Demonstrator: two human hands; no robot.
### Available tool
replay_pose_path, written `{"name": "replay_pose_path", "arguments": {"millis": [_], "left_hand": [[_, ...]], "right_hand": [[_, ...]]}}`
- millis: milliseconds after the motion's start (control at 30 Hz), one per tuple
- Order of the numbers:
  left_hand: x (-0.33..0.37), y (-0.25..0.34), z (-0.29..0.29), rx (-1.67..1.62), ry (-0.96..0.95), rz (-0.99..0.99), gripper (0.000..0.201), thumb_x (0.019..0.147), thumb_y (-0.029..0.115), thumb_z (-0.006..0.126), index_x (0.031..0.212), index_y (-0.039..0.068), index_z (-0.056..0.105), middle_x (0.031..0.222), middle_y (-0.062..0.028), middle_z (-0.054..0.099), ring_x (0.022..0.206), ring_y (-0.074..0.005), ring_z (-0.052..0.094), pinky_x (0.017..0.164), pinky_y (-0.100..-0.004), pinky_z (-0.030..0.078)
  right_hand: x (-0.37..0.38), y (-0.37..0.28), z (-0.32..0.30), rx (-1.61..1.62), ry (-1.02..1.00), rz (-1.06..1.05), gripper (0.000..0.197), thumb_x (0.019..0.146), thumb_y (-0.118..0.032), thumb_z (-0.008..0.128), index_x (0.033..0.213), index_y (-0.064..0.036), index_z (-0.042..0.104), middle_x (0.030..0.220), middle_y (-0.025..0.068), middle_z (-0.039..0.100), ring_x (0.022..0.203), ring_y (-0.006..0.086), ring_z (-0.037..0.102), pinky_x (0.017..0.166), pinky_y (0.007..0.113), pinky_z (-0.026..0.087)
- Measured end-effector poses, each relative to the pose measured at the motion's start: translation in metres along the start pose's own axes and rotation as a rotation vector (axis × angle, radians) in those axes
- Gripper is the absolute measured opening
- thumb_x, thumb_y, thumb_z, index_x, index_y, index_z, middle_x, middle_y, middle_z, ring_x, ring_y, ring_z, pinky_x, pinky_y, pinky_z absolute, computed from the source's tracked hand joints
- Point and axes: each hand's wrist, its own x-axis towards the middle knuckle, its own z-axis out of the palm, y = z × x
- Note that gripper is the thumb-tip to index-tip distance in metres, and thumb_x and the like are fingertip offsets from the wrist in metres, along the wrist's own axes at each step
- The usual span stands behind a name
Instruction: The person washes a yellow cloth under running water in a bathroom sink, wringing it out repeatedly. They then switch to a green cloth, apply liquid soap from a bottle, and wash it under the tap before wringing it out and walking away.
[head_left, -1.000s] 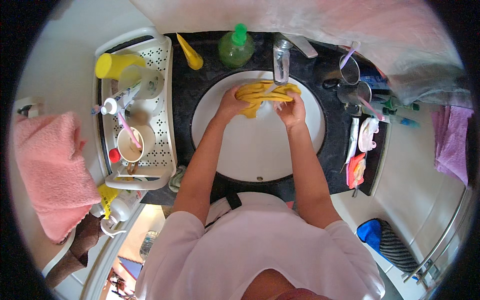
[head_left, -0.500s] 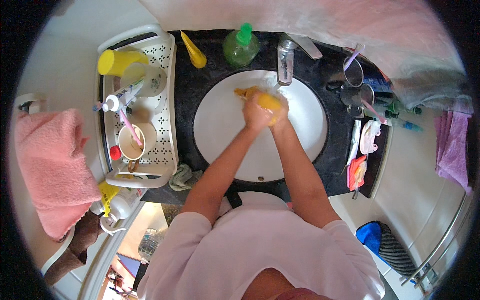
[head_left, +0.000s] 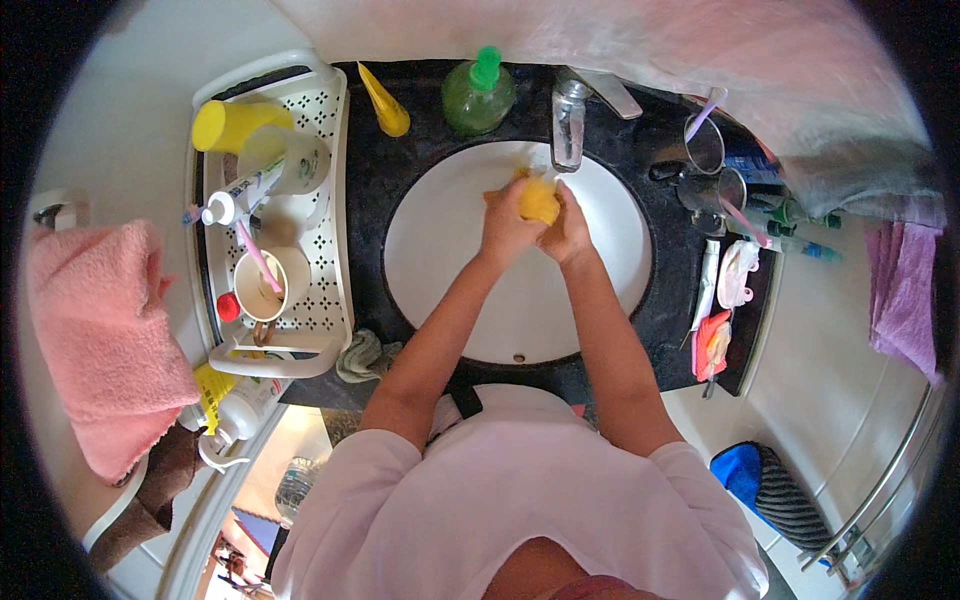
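Broadly, a black counter (head_left: 366, 215) carries everything, with a round white basin (head_left: 525, 315) set into its middle. Along the counter's left end, from the back corner toward the front edge, runs a white perforated rack (head_left: 326, 270) crowded with cups and tubes. Close to the counter's back edge stand a green pump bottle (head_left: 478, 105) and, right of it, a metal faucet (head_left: 568, 130) whose spout reaches over the basin's back rim. Just below that spout, the left hand (head_left: 508, 225) and the right hand (head_left: 568, 230) meet inside the basin, both curled closed around a bunched cloth; some fingertips are hidden, so how tightly each grips is hard to judge. Two cups (head_left: 698, 192) sit near the counter's back right corner, and a grey-green rag (head_left: 366, 357) lies at its front left. The yellow cloth (head_left: 540, 203) itself bulges between the palms, above the basin's back half. Smaller still are a pointed yellow tube (head_left: 386, 108) by the counter's back edge, left of the bottle, and a red cap (head_left: 228, 307) at the rack's outer left edge.
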Motion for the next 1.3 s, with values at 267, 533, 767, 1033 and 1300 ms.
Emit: {"name": "replay_pose_path", "arguments": {"millis": [267, 533, 767, 1033, 1300], "left_hand": [[0.019, 0.007, -0.027, 0.756, -0.309, 0.246, 0.029, 0.073, 0.013, 0.063, 0.1, 0.004, 0.058, 0.097, -0.0172, 0.063, 0.093, -0.0364, 0.061, 0.078, -0.0485, 0.049], [0.021, 0.001, 0.004, 0.787, -0.438, 0.459, 0.03, 0.071, 0.013, 0.063, 0.099, 0.002, 0.059, 0.1, -0.0191, 0.061, 0.089, -0.0368, 0.06, 0.078, -0.0468, 0.048], [0.049, -0.073, -0.018, 0.27, -0.043, 0.25, 0.042, 0.058, 0.02, 0.077, 0.094, 0.005, 0.06, 0.102, -0.016, 0.059, 0.1, -0.0325, 0.055, 0.085, -0.0404, 0.046], [0.026, 0.006, -0.011, 0.205, -0.202, 0.218, 0.044, 0.059, 0.009, 0.075, 0.101, 0.008, 0.061, 0.105, -0.0153, 0.058, 0.099, -0.032, 0.056, 0.086, -0.0386, 0.045], [0.012, 0.041, -0.012, 0.083, -0.701, 0.47, 0.032, 0.059, 0.003, 0.074, 0.088, 0.011, 0.062, 0.093, -0.0073, 0.057, 0.096, -0.025, 0.054, 0.086, -0.037, 0.043]], "right_hand": [[-0.003, -0.01, -0.04, -0.564, 0.275, -0.225, 0.037, 0.088, -0.019, 0.054, 0.122, -0.0066, 0.049, 0.097, 0.0058, 0.065, 0.086, 0.0181, 0.065, 0.072, 0.035, 0.053], [0.001, 0.0, -0.012, 0.058, -0.157, 0.086, 0.042, 0.093, -0.03, 0.042, 0.123, -0.0021, 0.047, 0.112, 0.0139, 0.06, 0.108, 0.0288, 0.057, 0.094, 0.043, 0.047], [0.016, 0.0, -0.006, 0.293, -0.007, -0.276, 0.046, 0.076, -0.005, 0.047, 0.122, -0.0003, 0.048, 0.119, 0.013, 0.056, 0.11, 0.0292, 0.055, 0.098, 0.044, 0.044], [-0.002, -0.018, -0.019, -0.131, 0.024, 0.156, 0.046, 0.091, -0.037, 0.047, 0.124, -0.0046, 0.049, 0.12, 0.0135, 0.057, 0.109, 0.0269, 0.057, 0.092, 0.041, 0.048], [0.058, -0.007, -0.028, -0.228, -0.437, 0.127, 0.04, 0.09, -0.021, 0.05, 0.124, -0.0005, 0.048, 0.116, 0.0184, 0.058, 0.106, 0.0279, 0.059, 0.092, 0.038, 0.048]]}}
